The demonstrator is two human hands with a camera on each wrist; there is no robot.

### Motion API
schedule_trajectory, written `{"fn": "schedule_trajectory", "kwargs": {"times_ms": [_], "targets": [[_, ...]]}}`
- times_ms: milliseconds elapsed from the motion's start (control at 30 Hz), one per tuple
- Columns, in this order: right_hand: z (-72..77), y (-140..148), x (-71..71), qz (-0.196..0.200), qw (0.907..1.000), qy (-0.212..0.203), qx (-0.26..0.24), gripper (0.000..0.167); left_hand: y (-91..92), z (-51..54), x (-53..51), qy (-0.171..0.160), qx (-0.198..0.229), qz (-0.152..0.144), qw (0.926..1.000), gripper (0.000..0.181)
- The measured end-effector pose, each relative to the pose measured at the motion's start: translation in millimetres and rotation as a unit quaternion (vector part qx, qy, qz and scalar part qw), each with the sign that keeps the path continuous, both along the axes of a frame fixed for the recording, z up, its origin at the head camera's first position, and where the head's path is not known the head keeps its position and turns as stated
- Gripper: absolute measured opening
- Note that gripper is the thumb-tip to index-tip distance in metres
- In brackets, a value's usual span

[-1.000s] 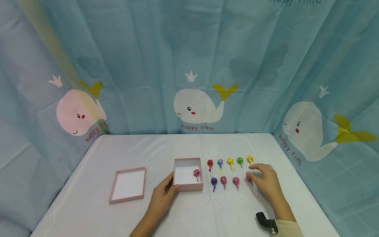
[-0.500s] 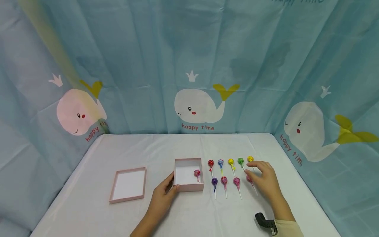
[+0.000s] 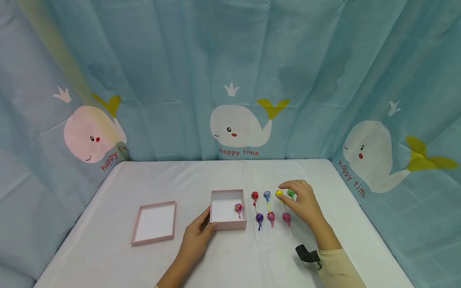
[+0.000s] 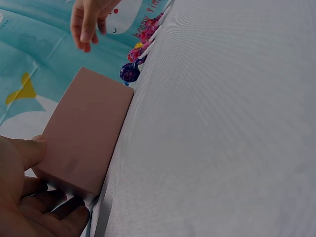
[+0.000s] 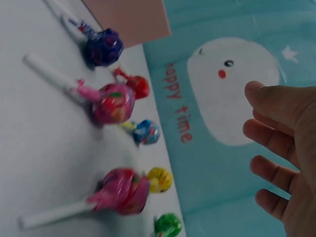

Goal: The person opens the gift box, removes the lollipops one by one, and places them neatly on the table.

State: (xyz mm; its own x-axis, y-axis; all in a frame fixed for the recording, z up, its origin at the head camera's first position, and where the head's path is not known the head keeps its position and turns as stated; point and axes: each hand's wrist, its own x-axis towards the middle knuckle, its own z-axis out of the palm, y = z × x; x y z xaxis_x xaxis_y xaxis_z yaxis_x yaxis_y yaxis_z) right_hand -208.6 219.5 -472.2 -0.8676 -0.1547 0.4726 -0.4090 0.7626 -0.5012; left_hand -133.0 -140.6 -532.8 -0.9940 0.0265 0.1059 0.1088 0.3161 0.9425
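My left hand [image 3: 196, 236] holds the pink open box [image 3: 228, 226] at its near left corner, the thumb on its front wall. In the left wrist view the fingers [image 4: 54, 212] bend against the box's side. A pink-red lollipop [image 3: 238, 208] lies inside the box. My right hand [image 3: 302, 202] hovers over the lollipops with nothing in it, nearest the yellow lollipop [image 3: 279, 193] and the green lollipop [image 3: 291, 193]. The right wrist view shows its fingers [image 5: 271, 136] apart and loosely bent. Hand and forearm hide the row's right end in the head view.
Also in the rows are a red lollipop [image 3: 254, 195], a blue one [image 3: 267, 194], a purple one [image 3: 259, 218] and two pink ones, sticks toward me. The pink-rimmed box lid [image 3: 155, 224] lies left on the white tablecloth [image 3: 173, 180]. A whale-print curtain [image 3: 162, 80] surrounds the table.
My right hand has moved left and away from me, from the rightmost lollipops to above the yellow and green ones. The left hand and box stay in place; the head view shifts slightly.
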Motion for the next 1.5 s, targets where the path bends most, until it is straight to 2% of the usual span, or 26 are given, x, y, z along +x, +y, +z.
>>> {"fn": "schedule_trajectory", "kwargs": {"times_ms": [333,567,667,800,900,1167,1367,1500], "targets": [[28.4,-34,-14.3,0.065,0.9956,-0.016,0.065,0.032,1.2,-1.3,-1.1,0.001,-0.002,-0.001,1.0,0.071],[42.2,-61,-23.1,0.121,0.9881,0.01,0.095,0.028,0.6,-1.2,-0.1,0.003,0.001,-0.001,1.0,0.069],[49.2,-74,-24.4,0.136,0.9842,-0.023,0.111,0.03,0.6,-1.6,-0.2,0.005,0.004,-0.002,1.0,0.069],[56.0,-91,-26.1,0.153,0.9735,-0.084,0.148,0.034,0.6,-1.3,-0.3,0.005,0.009,-0.002,0.9999,0.067],[56.5,-102,-27.7,0.163,0.9679,-0.104,0.161,0.033,0.9,-1.2,-0.3,0.004,0.01,-0.002,0.9999,0.066],[50.5,-123,-31.9,0.162,0.9646,-0.126,0.165,0.031,1.5,-1.0,-1.9,0.004,0.004,0.001,1.0,0.063],[44.8,-130,-31.5,0.148,0.9575,-0.181,0.169,0.033,1.2,-1.3,-2.3,0.003,0.006,-0.001,1.0,0.063],[40.3,-133,-31.0,0.153,0.9548,-0.185,0.175,0.032,0.7,-2.1,-1.2,0.003,0.003,-0.002,1.0,0.065]]}}
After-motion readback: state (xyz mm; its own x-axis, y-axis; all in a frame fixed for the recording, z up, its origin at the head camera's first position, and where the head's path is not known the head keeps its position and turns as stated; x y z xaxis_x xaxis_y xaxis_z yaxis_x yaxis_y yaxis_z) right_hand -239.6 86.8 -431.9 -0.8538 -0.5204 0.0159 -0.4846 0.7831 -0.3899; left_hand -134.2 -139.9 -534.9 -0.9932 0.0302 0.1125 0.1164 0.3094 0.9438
